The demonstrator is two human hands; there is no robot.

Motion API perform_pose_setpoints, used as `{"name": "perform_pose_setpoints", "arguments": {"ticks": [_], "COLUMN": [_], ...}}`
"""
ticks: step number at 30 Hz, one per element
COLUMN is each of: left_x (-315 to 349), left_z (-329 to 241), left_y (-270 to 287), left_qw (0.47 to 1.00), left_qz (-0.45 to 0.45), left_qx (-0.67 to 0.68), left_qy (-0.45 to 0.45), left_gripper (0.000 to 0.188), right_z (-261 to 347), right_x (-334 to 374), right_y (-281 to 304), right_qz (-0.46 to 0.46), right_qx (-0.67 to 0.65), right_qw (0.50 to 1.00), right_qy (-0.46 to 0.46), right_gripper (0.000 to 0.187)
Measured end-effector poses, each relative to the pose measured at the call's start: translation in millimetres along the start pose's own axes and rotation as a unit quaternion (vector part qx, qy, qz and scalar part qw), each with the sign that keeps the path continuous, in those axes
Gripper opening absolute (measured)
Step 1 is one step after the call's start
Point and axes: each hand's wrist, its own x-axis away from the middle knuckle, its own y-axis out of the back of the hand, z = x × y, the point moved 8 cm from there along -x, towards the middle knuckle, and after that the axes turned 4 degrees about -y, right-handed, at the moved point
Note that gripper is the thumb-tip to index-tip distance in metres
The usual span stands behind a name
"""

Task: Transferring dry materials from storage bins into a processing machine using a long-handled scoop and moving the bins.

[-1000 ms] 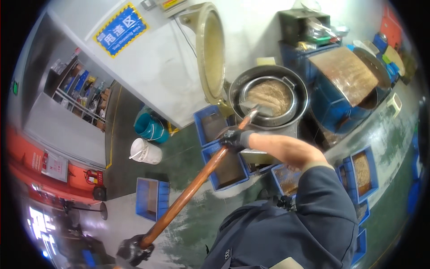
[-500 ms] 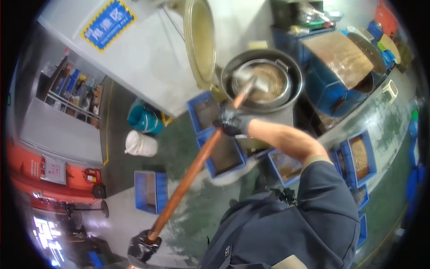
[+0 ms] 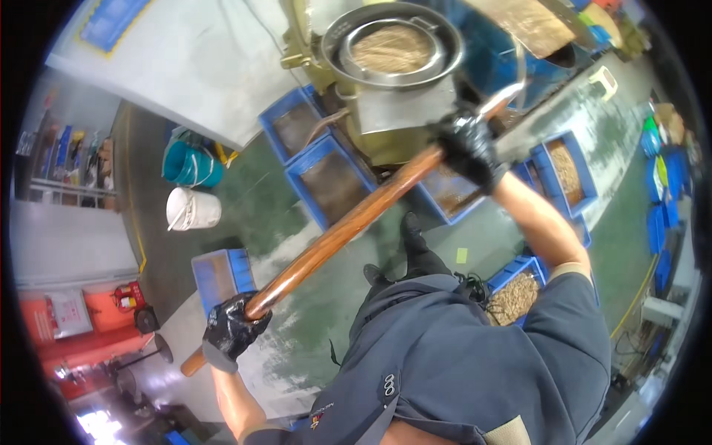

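I hold a long brown wooden handle [image 3: 348, 226] that runs from lower left up to the right. My left hand [image 3: 231, 331], in a black glove, grips its lower end. My right hand [image 3: 467, 148], also gloved, grips it near the metal head [image 3: 504, 95]. The head sits just right of a round metal basin [image 3: 445, 41] that holds a sieve of brownish small parts [image 3: 391, 48]. The basin stands on an olive-green machine [image 3: 386, 126].
Blue crates lie on the green floor around the machine: two dark ones [image 3: 326, 182] at its left, one [image 3: 567, 167] with tan parts at right, another [image 3: 512, 297] near my hip, one [image 3: 222, 274] by my left hand. A teal bucket [image 3: 189, 165] and white bucket [image 3: 191, 209] stand left.
The handle's head has come out of the basin and now sits beside its right rim. My right hand moved right along with it. The view has tilted downward.
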Motion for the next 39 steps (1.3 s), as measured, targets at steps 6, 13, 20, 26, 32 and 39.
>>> {"name": "perform_pose_setpoints", "arguments": {"ticks": [6, 13, 20, 26, 32, 39], "left_x": [-48.6, -158.6, -242.5, -273.1, -218.2, -143.5], "left_z": [-74.5, -225.0, -349.6, -361.5, -301.7, -211.3], "left_y": [-9.9, -67.9, -165.0, -195.0, -127.2, -22.5], "left_qw": [0.912, 0.804, 0.770, 0.748, 0.780, 0.790], "left_qz": [-0.131, -0.150, -0.065, -0.022, -0.051, 0.090], "left_qx": [-0.330, -0.429, -0.451, -0.551, -0.465, -0.501], "left_qy": [-0.204, -0.384, -0.447, -0.368, -0.416, -0.341], "left_gripper": [0.028, 0.012, 0.010, 0.020, 0.013, 0.049], "right_z": [30.8, -19.4, -83.0, -101.4, -43.4, 2.4], "right_x": [84.5, 94.5, 90.9, 86.4, 81.9, 106.1], "right_y": [-94.2, -171.8, -189.9, -189.5, -249.8, -289.5], "right_qz": [-0.089, 0.031, -0.039, -0.068, -0.031, -0.017], "right_qx": [-0.087, -0.100, -0.361, -0.370, -0.290, -0.310], "right_qw": [0.992, 0.976, 0.875, 0.866, 0.916, 0.907], "right_qy": [-0.020, -0.192, -0.320, -0.329, -0.275, -0.286], "right_gripper": [0.012, 0.016, 0.016, 0.012, 0.016, 0.019]}}
